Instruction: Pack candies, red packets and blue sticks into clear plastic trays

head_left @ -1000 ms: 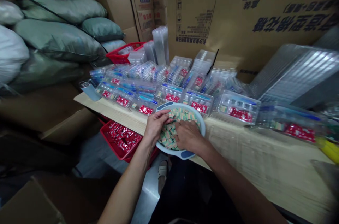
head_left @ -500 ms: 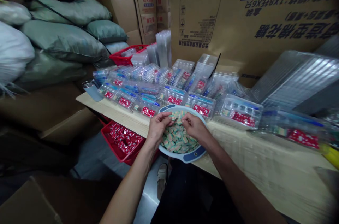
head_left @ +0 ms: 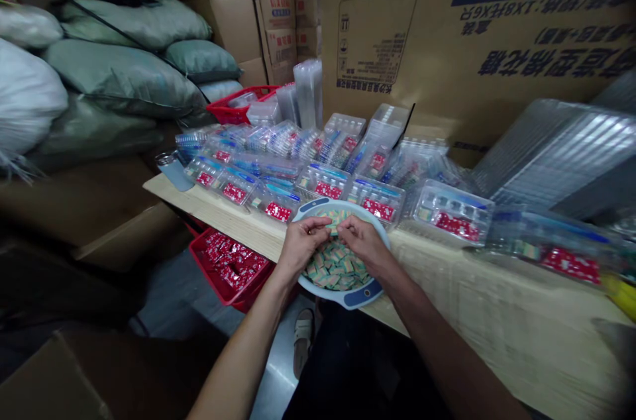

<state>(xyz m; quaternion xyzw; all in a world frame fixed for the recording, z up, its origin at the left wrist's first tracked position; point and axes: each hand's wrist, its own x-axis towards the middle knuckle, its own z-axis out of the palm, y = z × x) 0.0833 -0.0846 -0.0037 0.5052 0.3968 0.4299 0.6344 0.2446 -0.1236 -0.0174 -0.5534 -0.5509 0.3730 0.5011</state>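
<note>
basin on table edge | plastic trays behind | basket below left

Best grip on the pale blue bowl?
Take the pale blue bowl by its rim at the near navy grip patch and the far navy grip patch, coming from above and outside the rim. The patches sit roughly opposite each other, which should suit a two-handed lift. The small wrapped packets fill the middle, and the near side overhangs the wooden table edge.
</note>
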